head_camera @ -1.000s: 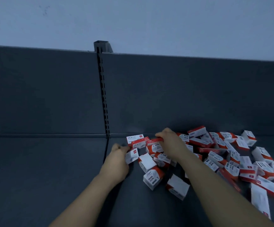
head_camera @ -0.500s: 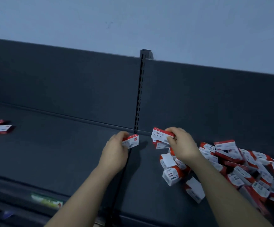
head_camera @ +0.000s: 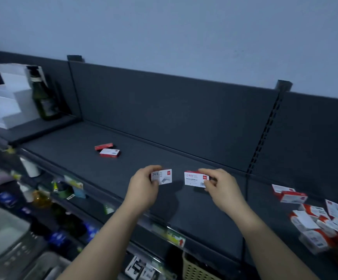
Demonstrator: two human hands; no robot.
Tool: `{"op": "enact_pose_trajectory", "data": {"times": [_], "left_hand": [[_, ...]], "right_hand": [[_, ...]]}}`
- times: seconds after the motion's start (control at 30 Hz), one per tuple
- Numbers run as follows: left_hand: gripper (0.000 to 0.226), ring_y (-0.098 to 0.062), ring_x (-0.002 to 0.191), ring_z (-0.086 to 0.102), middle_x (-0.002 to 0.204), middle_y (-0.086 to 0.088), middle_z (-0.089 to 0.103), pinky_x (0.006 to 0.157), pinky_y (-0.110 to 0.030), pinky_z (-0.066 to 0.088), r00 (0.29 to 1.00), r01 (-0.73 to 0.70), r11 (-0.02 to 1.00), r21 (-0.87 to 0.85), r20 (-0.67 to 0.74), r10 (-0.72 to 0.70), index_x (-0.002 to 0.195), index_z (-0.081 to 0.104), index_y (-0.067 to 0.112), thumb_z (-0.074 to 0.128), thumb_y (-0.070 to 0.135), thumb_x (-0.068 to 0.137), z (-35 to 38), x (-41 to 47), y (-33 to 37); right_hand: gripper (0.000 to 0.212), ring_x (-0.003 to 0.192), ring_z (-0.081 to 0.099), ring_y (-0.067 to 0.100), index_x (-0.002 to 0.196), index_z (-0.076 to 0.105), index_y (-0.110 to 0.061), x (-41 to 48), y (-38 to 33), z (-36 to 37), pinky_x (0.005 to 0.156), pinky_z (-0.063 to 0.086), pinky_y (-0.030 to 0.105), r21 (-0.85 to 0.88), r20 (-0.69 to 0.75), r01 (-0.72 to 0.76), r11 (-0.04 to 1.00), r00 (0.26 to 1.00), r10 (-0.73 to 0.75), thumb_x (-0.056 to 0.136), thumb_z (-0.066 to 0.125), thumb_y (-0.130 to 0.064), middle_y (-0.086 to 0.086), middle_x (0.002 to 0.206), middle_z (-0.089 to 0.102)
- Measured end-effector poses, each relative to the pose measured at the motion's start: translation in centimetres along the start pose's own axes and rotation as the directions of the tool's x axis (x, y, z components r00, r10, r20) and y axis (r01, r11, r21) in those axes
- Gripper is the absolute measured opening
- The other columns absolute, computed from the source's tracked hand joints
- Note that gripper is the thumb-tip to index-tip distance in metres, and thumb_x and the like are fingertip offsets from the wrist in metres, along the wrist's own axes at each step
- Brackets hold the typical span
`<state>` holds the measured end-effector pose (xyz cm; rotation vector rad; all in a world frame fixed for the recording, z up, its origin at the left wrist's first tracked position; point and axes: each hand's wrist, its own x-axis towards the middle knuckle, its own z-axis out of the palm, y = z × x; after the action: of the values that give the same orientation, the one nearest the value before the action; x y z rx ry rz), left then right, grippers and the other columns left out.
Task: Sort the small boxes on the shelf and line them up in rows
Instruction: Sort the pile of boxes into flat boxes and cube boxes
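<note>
Two boxes are pinched over the shelf (head_camera: 164, 150): the 24/6 box (head_camera: 161, 176) by the left hand (head_camera: 144, 188), the other box (head_camera: 195, 178) by the right hand (head_camera: 222, 188). A row could be spoiled by kinds mixed beside the laid pair (head_camera: 109, 152).

Illumination is dim, cool and bluish, with no glare; soft, diffuse shadows fall on the dark grey metal shelf (head_camera: 123, 158) just below the white-and-red box printed 24/6 (head_camera: 162, 177) and the white-and-red box with the barcode (head_camera: 194, 178). Print on these two central boxes is legible, whereas the jumbled goods on the lower shelves (head_camera: 43, 199) at left and the pile of white-and-red boxes (head_camera: 321, 221) at right are smeared by blur. Wide-angle distortion bows the dark grey back panel (head_camera: 174, 118) and leans the dark green glass bottle (head_camera: 43, 98) at the frame edge.
</note>
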<state>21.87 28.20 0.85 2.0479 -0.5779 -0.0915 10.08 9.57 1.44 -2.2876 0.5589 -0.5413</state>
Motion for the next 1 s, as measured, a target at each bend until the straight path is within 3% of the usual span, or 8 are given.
{"op": "enact_pose_trajectory", "data": {"times": [0.13,0.3,0.5,0.63,0.7,0.77,0.9,1.0], "left_hand": [[0.046,-0.011,0.097,0.064,0.113,0.003,0.067,0.082,-0.021,0.048,0.997,0.082,0.996,-0.015,-0.005,-0.083,0.124,0.06,0.022,0.062,0.004,0.082,-6.4,1.0,-4.5],[0.051,-0.019,0.097,0.064,0.114,-0.003,0.065,0.086,-0.035,0.054,0.989,0.138,0.99,0.035,-0.062,-0.136,0.128,0.058,0.019,0.066,0.005,0.08,-12.5,2.4,-9.1],[0.046,-0.017,0.094,0.061,0.114,-0.003,0.062,0.074,-0.027,0.052,0.977,0.186,0.978,0.097,-0.125,-0.173,0.125,0.056,0.017,0.068,0.009,0.081,-17.4,6.6,-14.0],[0.038,-0.014,0.091,0.058,0.112,-0.002,0.062,0.061,-0.017,0.042,0.973,0.214,0.967,0.14,-0.12,-0.198,0.12,0.055,0.015,0.067,0.01,0.084,-17.9,9.1,-15.2],[0.035,-0.014,0.087,0.056,0.109,-0.001,0.061,0.055,-0.014,0.038,0.974,0.217,0.963,0.157,-0.108,-0.201,0.117,0.054,0.015,0.067,0.011,0.084,-17.9,10.0,-16.0],[0.033,-0.013,0.086,0.055,0.107,-0.001,0.06,0.057,-0.016,0.037,0.976,0.209,0.961,0.181,-0.095,-0.194,0.114,0.054,0.015,0.067,0.012,0.084,-18.0,10.6,-16.5],[0.026,-0.009,0.08,0.052,0.101,0.003,0.057,0.056,-0.017,0.037,0.976,0.216,0.949,0.229,-0.059,-0.208,0.108,0.05,0.018,0.065,0.016,0.087,-17.7,14.3,-18.4],[0.023,-0.01,0.079,0.051,0.098,0.003,0.055,0.057,-0.02,0.039,0.978,0.203,0.937,0.285,-0.016,-0.207,0.107,0.048,0.019,0.062,0.021,0.089,-17.3,16.5,-19.5]], "right_hand": [[0.046,0.095,0.062,0.013,0.119,0.065,-0.026,0.9,-4.8,6.0,0.067,0.049,0.025,0.052,0.022,-0.024,0.998,1.0,0.023,0.083,0.056,0.0,-0.002,0.105,0.059],[0.047,0.094,0.064,0.012,0.119,0.064,-0.028,2.0,-9.0,12.5,0.071,0.054,0.03,0.128,0.042,-0.099,0.987,0.995,0.094,0.081,0.062,-0.002,-0.002,0.107,0.065],[0.04,0.089,0.065,0.012,0.115,0.065,-0.023,5.6,-12.1,19.1,0.068,0.05,0.027,0.126,0.096,-0.115,0.985,0.99,0.103,0.082,0.061,-0.001,-0.001,0.104,0.067],[0.035,0.087,0.064,0.011,0.112,0.064,-0.022,7.5,-12.9,21.3,0.072,0.051,0.025,0.124,0.11,-0.13,0.984,0.987,0.116,0.083,0.061,-0.002,-0.001,0.102,0.066],[0.033,0.085,0.064,0.008,0.111,0.063,-0.021,8.4,-12.9,22.4,0.067,0.049,0.019,0.124,0.13,-0.124,0.985,0.986,0.108,0.084,0.061,-0.002,-0.005,0.099,0.066],[0.031,0.08,0.062,0.003,0.109,0.062,-0.021,8.9,-13.0,23.0,0.059,0.044,0.014,0.122,0.156,-0.133,0.984,0.981,0.113,0.085,0.061,-0.002,-0.01,0.092,0.065],[0.025,0.076,0.063,0.005,0.104,0.056,-0.021,12.1,-12.8,25.9,0.055,0.046,0.014,0.131,0.208,-0.182,0.975,0.966,0.152,0.085,0.062,-0.005,-0.009,0.092,0.065],[0.021,0.08,0.062,0.006,0.106,0.055,-0.021,13.7,-12.7,27.4,0.062,0.048,0.017,0.051,0.218,-0.121,0.991,0.97,0.107,0.087,0.062,-0.015,-0.008,0.095,0.065]]}}
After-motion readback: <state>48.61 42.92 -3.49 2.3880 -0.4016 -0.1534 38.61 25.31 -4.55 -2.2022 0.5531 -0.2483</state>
